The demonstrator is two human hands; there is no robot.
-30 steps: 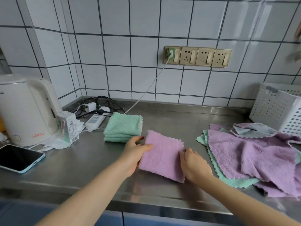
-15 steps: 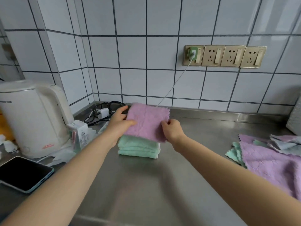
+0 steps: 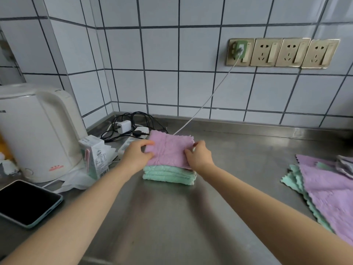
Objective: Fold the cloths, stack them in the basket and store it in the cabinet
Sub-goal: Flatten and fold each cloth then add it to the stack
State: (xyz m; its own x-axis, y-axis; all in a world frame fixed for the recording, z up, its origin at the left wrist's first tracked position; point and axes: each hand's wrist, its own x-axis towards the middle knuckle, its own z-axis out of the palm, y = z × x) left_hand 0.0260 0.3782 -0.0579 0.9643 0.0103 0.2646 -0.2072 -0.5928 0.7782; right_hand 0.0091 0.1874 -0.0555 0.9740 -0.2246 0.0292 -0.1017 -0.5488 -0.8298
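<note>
Purple cloth [image 3: 170,152], folded, pinched by left hand [image 3: 136,154] and right hand [image 3: 199,155], sits on green stack [image 3: 169,174]. Next, probably: release, square edges.

Two bare forearms are seen, reaching in from the near edge of the scene. No sleeves are worn on either one as far as the arms are shown. The left hand [image 3: 136,155] and the right hand [image 3: 200,156] are uncovered, without gloves. Rings, watches or bracelets cannot be made out on the fingers or wrists. The nails are kept short and plain.
</note>
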